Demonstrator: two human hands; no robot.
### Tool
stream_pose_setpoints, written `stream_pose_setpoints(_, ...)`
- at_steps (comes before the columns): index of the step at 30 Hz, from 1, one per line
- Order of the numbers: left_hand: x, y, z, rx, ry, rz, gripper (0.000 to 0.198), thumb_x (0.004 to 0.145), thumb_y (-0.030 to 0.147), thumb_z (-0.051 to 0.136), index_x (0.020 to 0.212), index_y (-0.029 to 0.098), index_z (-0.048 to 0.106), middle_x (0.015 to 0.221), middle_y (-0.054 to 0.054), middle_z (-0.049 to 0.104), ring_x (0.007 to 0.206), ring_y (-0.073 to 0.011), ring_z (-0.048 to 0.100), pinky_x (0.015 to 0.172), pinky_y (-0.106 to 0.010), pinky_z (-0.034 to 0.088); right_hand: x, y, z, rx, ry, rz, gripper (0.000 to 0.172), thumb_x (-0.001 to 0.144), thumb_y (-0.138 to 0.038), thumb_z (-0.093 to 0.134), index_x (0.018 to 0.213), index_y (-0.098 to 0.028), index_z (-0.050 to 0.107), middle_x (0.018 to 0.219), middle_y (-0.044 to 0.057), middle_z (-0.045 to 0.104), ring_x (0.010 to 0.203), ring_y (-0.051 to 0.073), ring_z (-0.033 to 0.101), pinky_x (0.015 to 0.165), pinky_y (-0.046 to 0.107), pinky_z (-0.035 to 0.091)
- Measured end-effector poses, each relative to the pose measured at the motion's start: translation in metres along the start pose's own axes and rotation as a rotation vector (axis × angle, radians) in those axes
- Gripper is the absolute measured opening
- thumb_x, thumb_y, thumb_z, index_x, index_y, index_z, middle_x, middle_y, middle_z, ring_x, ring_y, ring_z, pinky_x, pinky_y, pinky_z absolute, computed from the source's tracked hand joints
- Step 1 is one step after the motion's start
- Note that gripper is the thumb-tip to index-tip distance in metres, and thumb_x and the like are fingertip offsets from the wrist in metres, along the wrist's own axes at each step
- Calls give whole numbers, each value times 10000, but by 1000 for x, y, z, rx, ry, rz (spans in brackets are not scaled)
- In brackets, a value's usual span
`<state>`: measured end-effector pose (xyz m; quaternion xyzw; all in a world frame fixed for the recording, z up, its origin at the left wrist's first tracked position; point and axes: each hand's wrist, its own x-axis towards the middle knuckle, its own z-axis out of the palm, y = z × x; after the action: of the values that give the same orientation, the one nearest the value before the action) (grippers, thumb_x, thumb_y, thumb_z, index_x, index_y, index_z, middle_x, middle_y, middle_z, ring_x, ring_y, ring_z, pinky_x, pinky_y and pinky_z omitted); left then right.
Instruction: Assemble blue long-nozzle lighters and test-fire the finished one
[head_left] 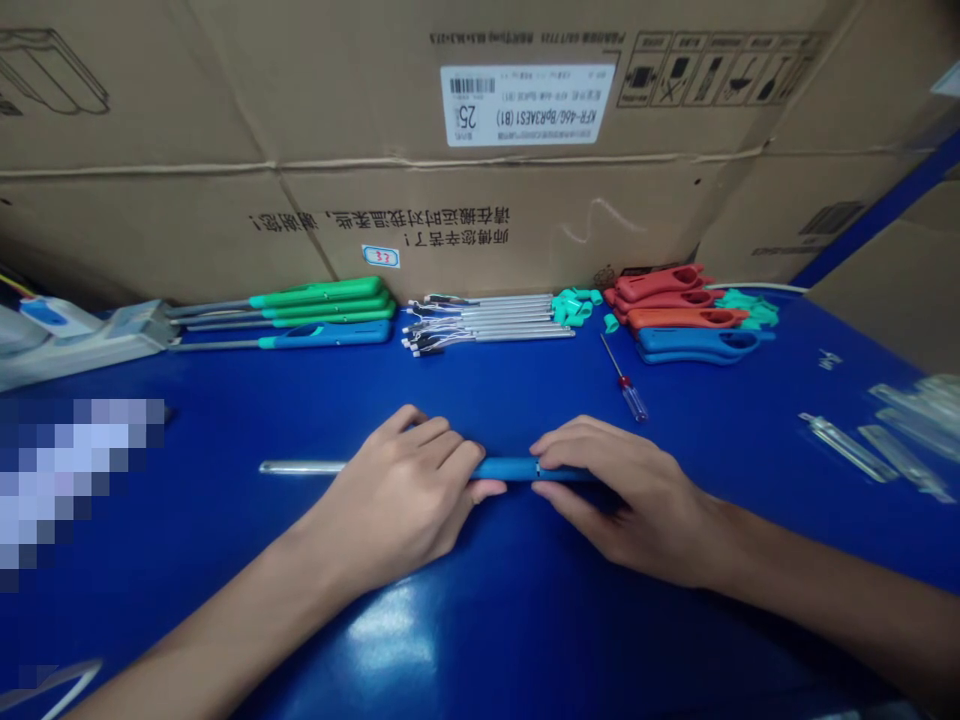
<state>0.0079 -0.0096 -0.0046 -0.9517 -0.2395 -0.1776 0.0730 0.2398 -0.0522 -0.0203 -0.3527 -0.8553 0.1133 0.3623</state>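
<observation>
A long lighter with a blue handle [508, 468] and a thin metal tube [300, 467] lies flat on the blue table [525, 600], tube pointing left. My left hand [401, 490] is closed over the spot where tube meets handle. My right hand [615, 490] grips the right half of the blue handle, fingers curled over it. Both hands press the lighter down against the table.
Along the back stand cardboard boxes [480, 150]. In front of them lie finished green and blue lighters [300, 310], a bundle of metal tubes [487, 322], teal caps [574, 303], red and blue handle shells [686, 310] and a small screwdriver [624, 380]. Clear plastic pieces [885, 440] lie at right.
</observation>
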Motion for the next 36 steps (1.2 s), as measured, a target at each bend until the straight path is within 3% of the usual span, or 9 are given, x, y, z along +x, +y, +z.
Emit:
stream_pose_setpoints(11, 3, 7, -1, 91, 21, -3, 342, 996, 290, 439, 765, 132, 636, 631, -20, 588, 612, -213, 557, 651, -369, 360, 0, -2, 0, 88, -64, 91, 124, 932, -109, 553, 1043, -162, 566, 1016, 65, 664, 964, 169, 602, 847, 307, 508)
stream_pose_setpoints(26, 4, 9, 2, 84, 18, -20, 345, 996, 294, 436, 737, 149, 611, 625, -16, 581, 605, -213, 555, 653, -371, 356, -1, 1, 1, 68, -57, 62, 105, 938, -98, 529, 1008, -168, 566, 1024, 73, 664, 978, 170, 601, 847, 306, 509)
stream_pose_setpoints(36, 2, 9, 0, 88, -30, -11, 330, 995, 313, 441, 748, 160, 597, 644, -27, 598, 621, -216, 548, 655, -368, 351, 5, -5, -4, 31, -13, 64, 184, 854, -101, 591, 1023, -171, 610, 922, 61, 723, 837, 165, 681, 768, 288, 559)
